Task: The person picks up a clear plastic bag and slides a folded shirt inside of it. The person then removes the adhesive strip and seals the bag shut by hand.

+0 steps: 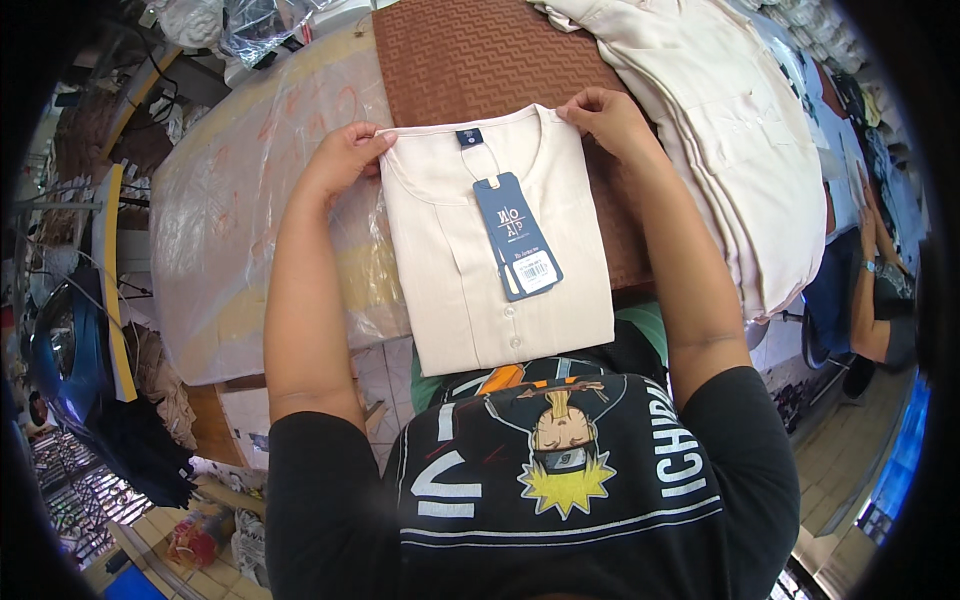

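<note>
A folded cream shirt [440, 290] hangs between my two hands, its round neckline at the far end and a few buttons down its front. My left hand [348, 155] pinches the shirt's far left corner between thumb and fingers. At the far right corner, my right hand [608, 118] has the cloth pinched the same way. A dark blue hang tag [514, 236] with a white sticker lies on the shirt's front, on a thin string from the neck. Inside the collar sits a small dark label [469, 137]. The near edge of the shirt reaches my lap.
Clear plastic sheeting [270, 200] covers the table's left part; a brown patterned cloth [470, 50] lies beside it. A stack of cream garments [720, 150] rests at the right. Dark cloth [125, 440] hangs at far left. Another person's arm [868, 300] shows at far right.
</note>
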Available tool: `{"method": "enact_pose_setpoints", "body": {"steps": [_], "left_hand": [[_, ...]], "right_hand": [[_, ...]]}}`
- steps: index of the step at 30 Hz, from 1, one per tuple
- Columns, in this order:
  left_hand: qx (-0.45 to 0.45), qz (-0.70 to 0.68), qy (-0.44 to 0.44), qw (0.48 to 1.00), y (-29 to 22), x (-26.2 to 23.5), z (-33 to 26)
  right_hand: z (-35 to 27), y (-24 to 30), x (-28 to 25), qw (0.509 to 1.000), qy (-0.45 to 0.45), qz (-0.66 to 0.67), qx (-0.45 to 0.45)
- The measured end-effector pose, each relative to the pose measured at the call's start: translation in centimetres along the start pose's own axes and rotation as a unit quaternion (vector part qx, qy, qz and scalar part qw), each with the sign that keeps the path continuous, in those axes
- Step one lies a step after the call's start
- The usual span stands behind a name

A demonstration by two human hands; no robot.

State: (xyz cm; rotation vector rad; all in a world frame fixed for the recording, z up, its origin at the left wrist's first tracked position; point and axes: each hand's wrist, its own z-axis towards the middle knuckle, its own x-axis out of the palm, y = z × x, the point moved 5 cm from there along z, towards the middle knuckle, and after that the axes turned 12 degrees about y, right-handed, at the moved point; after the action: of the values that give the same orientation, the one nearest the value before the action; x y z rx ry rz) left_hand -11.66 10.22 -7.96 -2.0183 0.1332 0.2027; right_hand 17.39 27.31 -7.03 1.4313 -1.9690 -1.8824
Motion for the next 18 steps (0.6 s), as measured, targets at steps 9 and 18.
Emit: {"method": "enact_pose_setpoints", "body": {"steps": [9,18], "left_hand": [[-0.095,0.049,-0.142,0.984,0.6,-0.3,-3.9],[0.013,-0.146,-0.105,0.984,1.0,4.4,-5.8]], "right_hand": [[-2.2,0.6,0.0,0.995,0.028,0.081,0.056],[-5.0,0.5,1.1,0.971,0.051,0.233,0.004]]}}
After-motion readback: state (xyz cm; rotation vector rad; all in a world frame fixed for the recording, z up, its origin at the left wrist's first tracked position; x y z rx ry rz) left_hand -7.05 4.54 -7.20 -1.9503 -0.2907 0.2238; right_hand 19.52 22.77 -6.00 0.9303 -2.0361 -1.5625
